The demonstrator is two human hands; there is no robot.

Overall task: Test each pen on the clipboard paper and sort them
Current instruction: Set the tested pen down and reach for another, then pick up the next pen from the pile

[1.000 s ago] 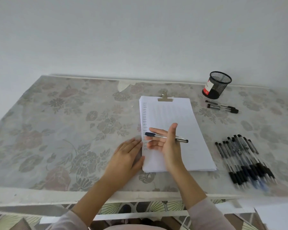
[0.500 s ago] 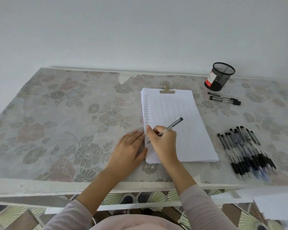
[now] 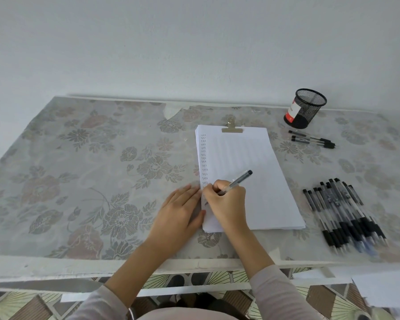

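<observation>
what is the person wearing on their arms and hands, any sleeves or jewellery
Both hands, left hand and right hand, are bare, with no gloves and no rings visible. Pale pinkish-grey long sleeves are pushed up the forearms. A thin bangle shows at the left sleeve's edge.

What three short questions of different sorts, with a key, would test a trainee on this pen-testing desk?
1. True or false: the mesh pen cup lies tipped on its side.
2. Multiple choice: the pen in the right hand points its tip toward the paper's (A) left margin, (B) right edge, (C) clip.
3. Fill in: the left hand lies flat with its fingertips at the ____ edge of the paper stack.

Key: 1 false, it stands upright. 2 A. 3 left.
</observation>
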